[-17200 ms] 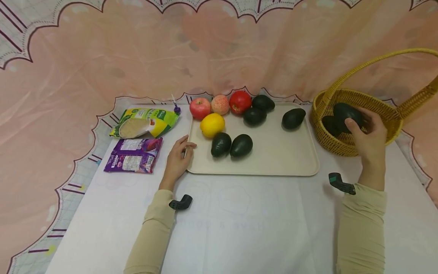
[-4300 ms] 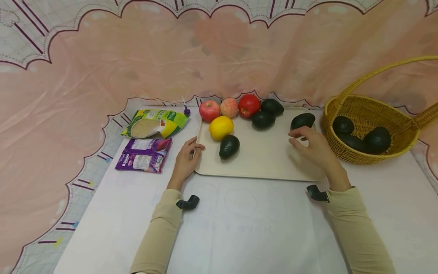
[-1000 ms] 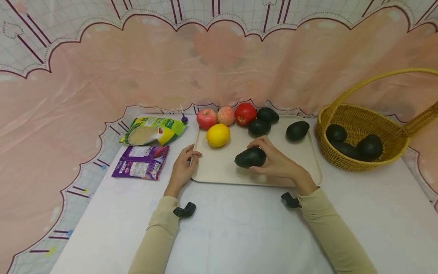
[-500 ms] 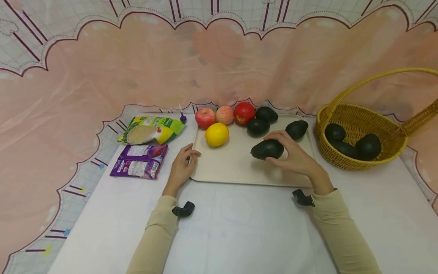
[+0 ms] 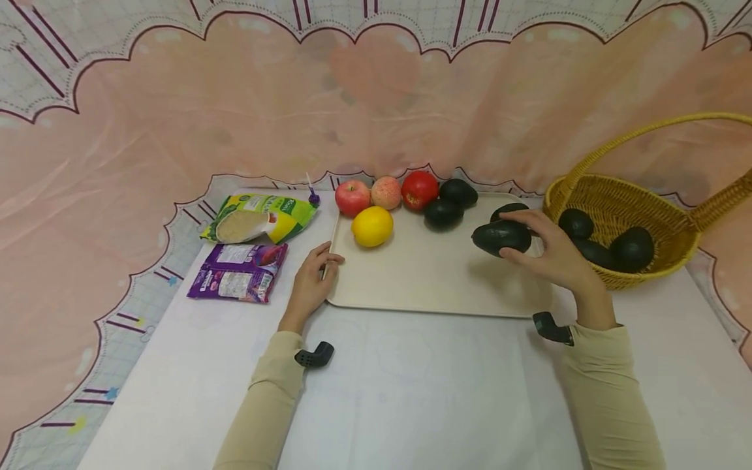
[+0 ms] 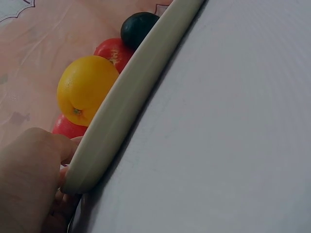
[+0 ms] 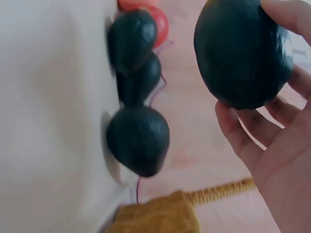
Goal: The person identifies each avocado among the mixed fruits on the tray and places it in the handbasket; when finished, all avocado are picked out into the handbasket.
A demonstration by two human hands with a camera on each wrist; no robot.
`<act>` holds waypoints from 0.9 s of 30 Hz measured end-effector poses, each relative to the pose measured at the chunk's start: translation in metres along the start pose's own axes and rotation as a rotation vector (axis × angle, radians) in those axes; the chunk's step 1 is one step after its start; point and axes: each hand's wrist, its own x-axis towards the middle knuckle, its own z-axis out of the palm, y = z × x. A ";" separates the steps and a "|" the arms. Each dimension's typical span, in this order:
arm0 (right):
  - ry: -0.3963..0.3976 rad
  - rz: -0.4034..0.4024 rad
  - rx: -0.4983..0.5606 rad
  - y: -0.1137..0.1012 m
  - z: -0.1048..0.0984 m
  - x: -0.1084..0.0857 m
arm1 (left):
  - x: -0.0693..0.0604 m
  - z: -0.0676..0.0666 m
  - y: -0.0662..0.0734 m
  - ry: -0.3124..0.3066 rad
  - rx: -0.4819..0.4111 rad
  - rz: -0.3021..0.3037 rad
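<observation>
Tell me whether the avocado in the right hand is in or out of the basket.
Out. The right hand holds the avocado above the tray, apart from the basket.

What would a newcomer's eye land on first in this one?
Probably the large dark avocado that the right hand holds above the right part of the cream tray. The bright yellow fruit likely catches the eye next, toward the tray's left end. Then comes the wicker basket right of the tray, its tall arched handle rising over more dark avocados.
</observation>
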 end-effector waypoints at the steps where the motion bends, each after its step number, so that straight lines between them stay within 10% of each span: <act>1: 0.007 0.017 -0.011 0.004 -0.003 -0.001 | 0.000 0.000 0.001 -0.001 0.000 -0.003; 27: 0.228 0.301 0.009 0.054 -0.067 -0.043 | -0.001 -0.001 0.003 -0.007 0.008 -0.003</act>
